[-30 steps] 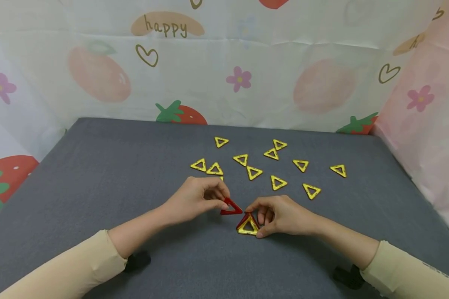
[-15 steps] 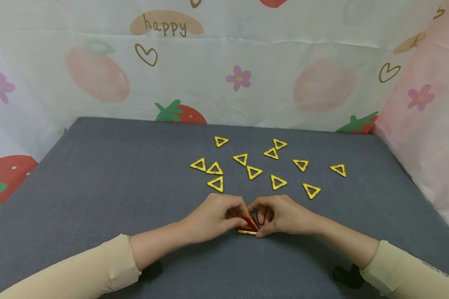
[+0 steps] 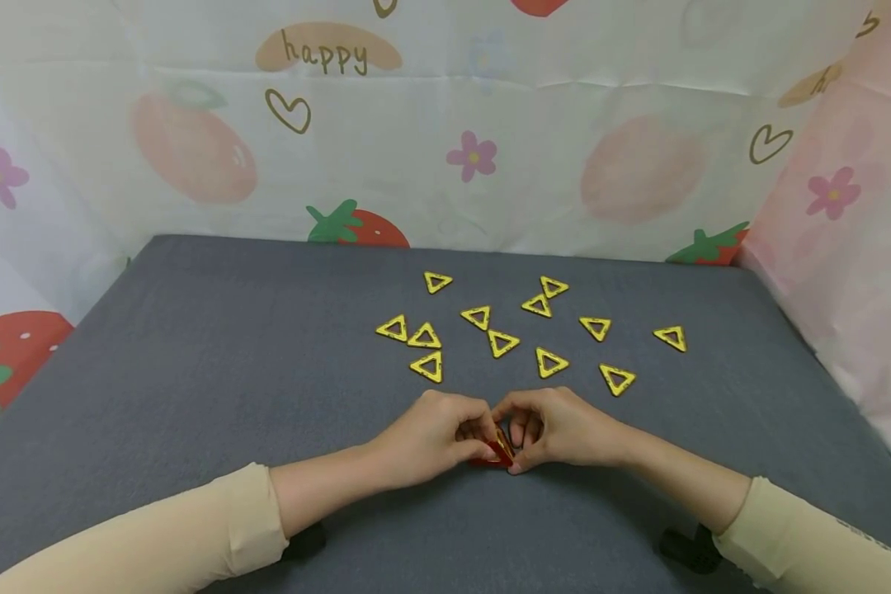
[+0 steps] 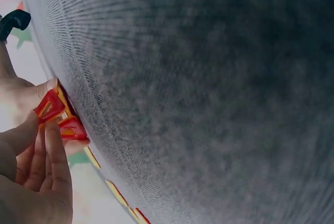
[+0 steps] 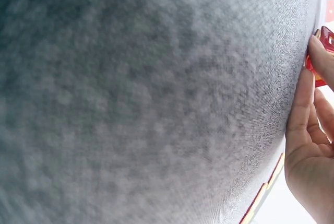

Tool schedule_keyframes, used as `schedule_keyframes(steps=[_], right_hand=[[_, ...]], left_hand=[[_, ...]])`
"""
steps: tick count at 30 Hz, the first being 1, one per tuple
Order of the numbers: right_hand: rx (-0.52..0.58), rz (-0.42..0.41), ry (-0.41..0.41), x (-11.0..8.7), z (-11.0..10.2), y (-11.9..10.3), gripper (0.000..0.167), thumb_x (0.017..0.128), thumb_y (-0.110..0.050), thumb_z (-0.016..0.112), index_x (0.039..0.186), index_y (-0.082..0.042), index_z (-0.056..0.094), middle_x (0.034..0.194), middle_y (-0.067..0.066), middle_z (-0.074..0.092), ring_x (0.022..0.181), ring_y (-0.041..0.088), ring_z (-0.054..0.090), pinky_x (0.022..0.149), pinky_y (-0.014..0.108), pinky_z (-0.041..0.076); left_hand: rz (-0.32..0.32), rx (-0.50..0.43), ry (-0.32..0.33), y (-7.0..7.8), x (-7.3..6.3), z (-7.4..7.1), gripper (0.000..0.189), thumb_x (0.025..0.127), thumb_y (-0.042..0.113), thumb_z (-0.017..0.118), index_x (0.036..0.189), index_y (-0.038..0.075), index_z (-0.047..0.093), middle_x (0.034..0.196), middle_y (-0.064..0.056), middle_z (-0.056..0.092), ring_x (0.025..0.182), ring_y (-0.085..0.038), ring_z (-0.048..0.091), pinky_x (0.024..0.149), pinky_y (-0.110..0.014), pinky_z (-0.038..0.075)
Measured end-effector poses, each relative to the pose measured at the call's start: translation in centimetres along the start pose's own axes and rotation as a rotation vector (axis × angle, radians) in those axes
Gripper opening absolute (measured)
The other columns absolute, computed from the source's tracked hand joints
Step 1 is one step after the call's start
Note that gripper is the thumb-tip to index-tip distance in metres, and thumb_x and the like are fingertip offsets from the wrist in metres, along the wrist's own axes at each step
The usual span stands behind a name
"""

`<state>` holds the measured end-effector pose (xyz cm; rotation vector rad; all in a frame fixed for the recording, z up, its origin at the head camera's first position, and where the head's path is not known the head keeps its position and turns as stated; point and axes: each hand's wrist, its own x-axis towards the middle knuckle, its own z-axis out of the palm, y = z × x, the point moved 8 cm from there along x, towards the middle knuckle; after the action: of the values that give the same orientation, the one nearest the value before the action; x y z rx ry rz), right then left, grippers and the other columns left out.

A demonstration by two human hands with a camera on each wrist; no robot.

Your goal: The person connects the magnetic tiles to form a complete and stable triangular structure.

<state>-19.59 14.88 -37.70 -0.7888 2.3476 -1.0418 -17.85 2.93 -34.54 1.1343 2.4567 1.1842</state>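
Near the front middle of the table, my left hand (image 3: pixel 438 437) pinches a red triangular magnetic tile (image 4: pixel 50 106) between thumb and fingers. The tile leans against a small group of joined triangle tiles (image 3: pixel 503 450) standing on the cloth. My right hand (image 3: pixel 564 429) grips that group from the right, forefinger at its top and thumb at its lower right corner. In the left wrist view, a second red face (image 4: pixel 72 129) shows beside the held tile. Fingers hide much of the group. In the right wrist view, a red tile (image 5: pixel 326 37) shows past the thumb.
Several yellow triangle tiles lie flat behind the hands, the nearest being one at left (image 3: pixel 439 368) and one at right (image 3: pixel 617 374). The grey cloth table (image 3: pixel 193 371) ends at a printed curtain (image 3: pixel 535 190). Dark devices (image 3: pixel 686 554) sit under the wrists.
My left hand has moved right and slightly down, bringing the red tile from beside the group to its front left, where it now covers the yellow face. The right hand has stayed in place.
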Motion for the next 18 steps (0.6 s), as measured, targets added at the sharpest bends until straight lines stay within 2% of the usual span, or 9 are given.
schedule_keyframes(steps=[12, 15, 18], right_hand=[[0.036, 0.053, -0.031, -0.07, 0.08, 0.41, 0.055, 0.073, -0.019, 0.088, 0.123, -0.019, 0.064, 0.086, 0.002, 0.066, 0.065, 0.010, 0.064, 0.061, 0.027, 0.057], [0.054, 0.056, -0.036, -0.18, 0.08, 0.37, 0.058, 0.073, -0.021, 0.088, 0.125, -0.019, 0.063, 0.087, 0.002, 0.066, 0.068, 0.011, 0.065, 0.061, 0.027, 0.057], [0.063, 0.045, -0.021, -0.19, 0.06, 0.24, 0.057, 0.072, -0.024, 0.089, 0.120, -0.014, 0.060, 0.087, 0.004, 0.066, 0.070, 0.012, 0.065, 0.062, 0.026, 0.056]], left_hand=[[-0.022, 0.052, 0.065, -0.25, 0.14, -0.17, 0.012, 0.084, 0.014, 0.078, 0.080, 0.012, 0.067, 0.076, -0.002, 0.071, 0.064, 0.001, 0.059, 0.059, -0.013, 0.048], [-0.032, 0.059, 0.065, -0.38, 0.15, -0.13, 0.013, 0.084, 0.012, 0.079, 0.079, 0.012, 0.066, 0.074, -0.002, 0.070, 0.062, 0.001, 0.057, 0.058, -0.014, 0.047], [-0.053, 0.053, 0.056, -0.65, 0.10, -0.04, 0.015, 0.082, 0.012, 0.080, 0.079, 0.011, 0.065, 0.073, -0.002, 0.068, 0.061, 0.001, 0.056, 0.057, -0.014, 0.047]])
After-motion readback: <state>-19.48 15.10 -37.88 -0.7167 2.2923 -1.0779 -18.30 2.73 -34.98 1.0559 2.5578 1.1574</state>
